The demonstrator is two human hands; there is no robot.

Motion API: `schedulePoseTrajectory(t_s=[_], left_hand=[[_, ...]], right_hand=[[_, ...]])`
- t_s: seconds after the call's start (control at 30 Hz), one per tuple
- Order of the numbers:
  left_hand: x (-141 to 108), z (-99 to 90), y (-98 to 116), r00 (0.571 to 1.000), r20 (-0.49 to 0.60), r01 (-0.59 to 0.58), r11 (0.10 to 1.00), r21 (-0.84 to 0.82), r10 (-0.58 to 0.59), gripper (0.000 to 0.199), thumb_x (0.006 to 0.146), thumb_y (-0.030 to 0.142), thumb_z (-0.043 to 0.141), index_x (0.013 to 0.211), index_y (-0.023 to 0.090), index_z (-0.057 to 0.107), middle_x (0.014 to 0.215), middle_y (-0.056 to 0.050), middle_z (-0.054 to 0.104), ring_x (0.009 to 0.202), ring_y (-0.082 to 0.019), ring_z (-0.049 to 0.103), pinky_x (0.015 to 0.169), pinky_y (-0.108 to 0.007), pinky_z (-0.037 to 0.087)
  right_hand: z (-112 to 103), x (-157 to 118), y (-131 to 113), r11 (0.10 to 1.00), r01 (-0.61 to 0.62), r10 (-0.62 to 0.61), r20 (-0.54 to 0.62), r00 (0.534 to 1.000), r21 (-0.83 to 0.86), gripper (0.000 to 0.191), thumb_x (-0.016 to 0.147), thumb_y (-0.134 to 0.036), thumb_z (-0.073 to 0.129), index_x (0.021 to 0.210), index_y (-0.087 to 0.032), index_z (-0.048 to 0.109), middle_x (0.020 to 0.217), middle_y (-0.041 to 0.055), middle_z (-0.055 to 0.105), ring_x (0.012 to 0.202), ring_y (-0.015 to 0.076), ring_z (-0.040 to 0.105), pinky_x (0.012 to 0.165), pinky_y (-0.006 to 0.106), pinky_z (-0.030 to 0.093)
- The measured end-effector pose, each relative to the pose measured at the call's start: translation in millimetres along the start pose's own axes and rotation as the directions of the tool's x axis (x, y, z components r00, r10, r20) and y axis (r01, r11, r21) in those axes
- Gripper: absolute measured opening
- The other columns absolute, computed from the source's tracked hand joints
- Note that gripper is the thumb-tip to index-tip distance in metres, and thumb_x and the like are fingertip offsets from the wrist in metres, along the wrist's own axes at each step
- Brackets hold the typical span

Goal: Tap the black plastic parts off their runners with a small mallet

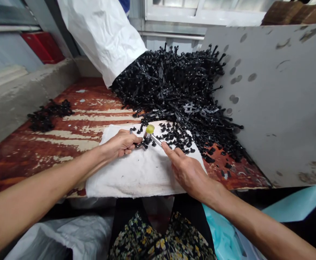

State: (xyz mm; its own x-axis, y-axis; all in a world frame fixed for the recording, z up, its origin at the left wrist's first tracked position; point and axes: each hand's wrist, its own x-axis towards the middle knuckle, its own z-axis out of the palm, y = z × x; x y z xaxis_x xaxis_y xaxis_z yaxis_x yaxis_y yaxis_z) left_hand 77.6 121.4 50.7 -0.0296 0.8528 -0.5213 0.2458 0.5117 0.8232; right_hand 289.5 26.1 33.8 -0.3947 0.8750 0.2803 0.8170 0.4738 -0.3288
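Note:
In my right hand (183, 168) is a small hammer (150, 130) with a yellow head face and a metal handle, the index finger stretched along the handle. Its head is over the white cloth (144, 173), close beside my left hand (122, 143). The left fingers are closed in a pinch on a black plastic part, mostly hidden by the fingers. Small loose black plastic pieces (171, 133) lie scattered on the cloth around the hammer head and to its right.
A large heap of black plastic parts (171, 79) spills from a white sack (106, 36) behind the cloth. A smaller black cluster (48, 113) lies left on the worn red tabletop (84, 104). A grey spotted panel (277, 90) stands on the right. A turquoise bag (223, 234) hangs below.

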Motion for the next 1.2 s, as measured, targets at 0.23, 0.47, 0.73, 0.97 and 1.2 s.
schedulePoseTrajectory(t_s=[0.23,0.47,0.73,0.97,1.2], left_hand=[[-11.0,-6.1,8.4,0.985,0.163,0.084,0.985,-0.153,-0.059,0.023,0.082,0.004,0.056,0.062,0.013,0.051,0.053,-0.001,0.053,0.034,-0.004,0.037,0.027,-0.011,0.020],[-20.2,-4.1,9.2,0.957,0.267,-0.151,0.981,0.120,0.115,0.019,0.086,0.013,0.055,0.068,0.013,0.050,0.061,-0.003,0.062,0.033,-0.001,0.034,0.031,-0.012,0.018],[-6.0,-2.0,2.0,0.894,0.410,-0.328,0.885,0.331,0.179,0.023,0.081,0.028,0.059,0.064,0.014,0.051,0.055,0.001,0.055,0.037,-0.002,0.031,0.037,-0.016,0.019],[-1.4,-1.1,1.8,0.912,0.373,-0.337,0.829,0.447,0.170,0.030,0.079,0.035,0.059,0.057,0.015,0.050,0.043,0.007,0.035,0.039,-0.004,0.024,0.039,-0.019,0.015],[1.3,-0.1,2.4,0.916,0.369,-0.327,0.829,0.454,0.159,0.030,0.078,0.035,0.058,0.057,0.015,0.052,0.041,0.006,0.034,0.038,-0.005,0.023,0.039,-0.020,0.013]], right_hand=[[-4.5,-16.2,-0.4,0.900,-0.059,0.152,-0.183,0.971,0.433,0.050,0.094,-0.017,0.039,0.144,-0.022,0.044,0.102,0.0093,0.067,0.082,0.0176,0.063,0.080,0.036,0.054],[7.6,-32.0,4.7,0.574,-0.311,0.459,0.017,0.888,0.758,0.045,0.094,-0.033,0.046,0.137,-0.020,0.049,0.080,0.0012,0.060,0.056,0.0109,0.048,0.049,0.024,0.043],[7.9,-30.8,8.7,0.526,-0.333,0.455,0.071,0.887,0.783,0.046,0.095,-0.034,0.043,0.139,-0.020,0.046,0.081,0.0010,0.058,0.047,0.0076,0.038,0.039,0.021,0.030],[8.7,-33.0,8.9,0.522,-0.343,0.453,0.087,0.887,0.781,0.048,0.095,-0.034,0.042,0.141,-0.020,0.043,0.084,0.0019,0.060,0.047,0.0072,0.038,0.039,0.022,0.031],[7.6,-32.4,10.7,0.537,-0.332,0.447,0.072,0.892,0.775,0.046,0.095,-0.032,0.042,0.140,-0.021,0.045,0.086,0.0024,0.061,0.048,0.0074,0.040,0.039,0.022,0.031]])
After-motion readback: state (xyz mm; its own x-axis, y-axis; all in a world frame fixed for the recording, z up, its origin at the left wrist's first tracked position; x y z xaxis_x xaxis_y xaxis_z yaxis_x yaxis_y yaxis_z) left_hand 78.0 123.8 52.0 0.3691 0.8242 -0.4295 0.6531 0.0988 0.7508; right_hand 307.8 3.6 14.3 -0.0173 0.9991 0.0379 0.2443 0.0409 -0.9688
